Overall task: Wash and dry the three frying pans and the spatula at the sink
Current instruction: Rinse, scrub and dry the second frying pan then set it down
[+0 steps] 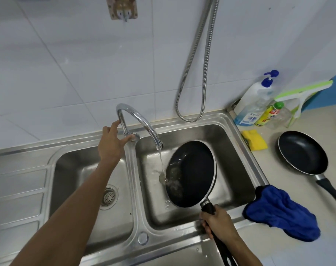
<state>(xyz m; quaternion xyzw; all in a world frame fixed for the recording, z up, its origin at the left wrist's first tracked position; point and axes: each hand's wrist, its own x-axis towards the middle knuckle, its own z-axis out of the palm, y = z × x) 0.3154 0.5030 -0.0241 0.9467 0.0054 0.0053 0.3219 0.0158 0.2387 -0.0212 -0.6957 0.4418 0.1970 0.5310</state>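
Observation:
My right hand (218, 222) grips the black handle of a black frying pan (194, 173), tilted over the right sink basin (228, 143). Water runs from the chrome tap (138, 120) onto the pan's left rim. My left hand (110, 142) rests on the tap's base, with the thumb on the tap knob. A second black frying pan (302, 152) lies on the counter to the right, handle toward me. A blue cloth (284, 212) lies crumpled at the sink's right edge. A yellow sponge (254, 140) sits behind it. No third pan or spatula shows.
The left basin (82, 169) has a drain strainer (109, 195). A soap pump bottle (253, 100), a yellow bottle (269, 114) and a green squeegee (301, 93) stand at the back right corner. A metal hose (196, 60) hangs down the tiled wall.

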